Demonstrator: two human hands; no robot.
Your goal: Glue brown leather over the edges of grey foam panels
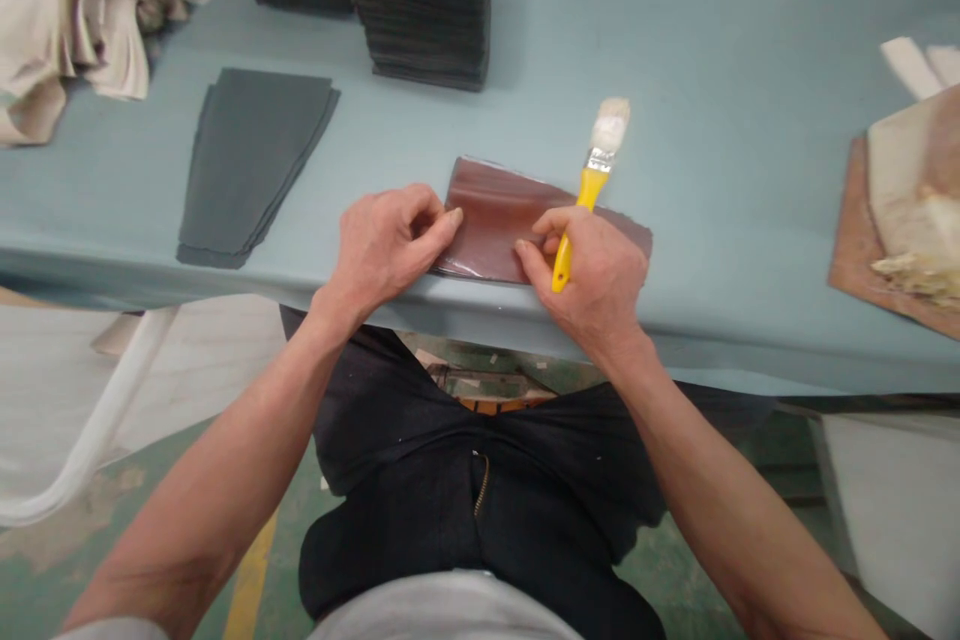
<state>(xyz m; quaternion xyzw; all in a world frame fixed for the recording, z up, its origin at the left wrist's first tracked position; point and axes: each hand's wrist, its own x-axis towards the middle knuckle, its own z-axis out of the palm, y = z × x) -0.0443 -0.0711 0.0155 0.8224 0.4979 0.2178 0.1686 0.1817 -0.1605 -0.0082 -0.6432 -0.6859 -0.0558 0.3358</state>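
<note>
A glossy reddish-brown leather piece [491,220] lies flat near the table's front edge. At its left end my left hand [394,240] is closed, thumb and forefinger pinching the edge. My right hand [592,265] rests over the right part of the piece, its fingers curled around the yellow handle of a paintbrush [592,182]. The brush's pale bristles point away from me, beyond the far edge of the piece. My right thumb and fingertips are close to the brown surface; whether they press on it I cannot tell.
Dark grey cut pieces [255,160] lie overlapped at the left, with tall dark stacks [427,10] behind. Beige cloth strips [90,10] are heaped at the far left. A brown board [847,220] with a glue-crusted pale container sits at the right. The table edge [480,305] runs before my lap.
</note>
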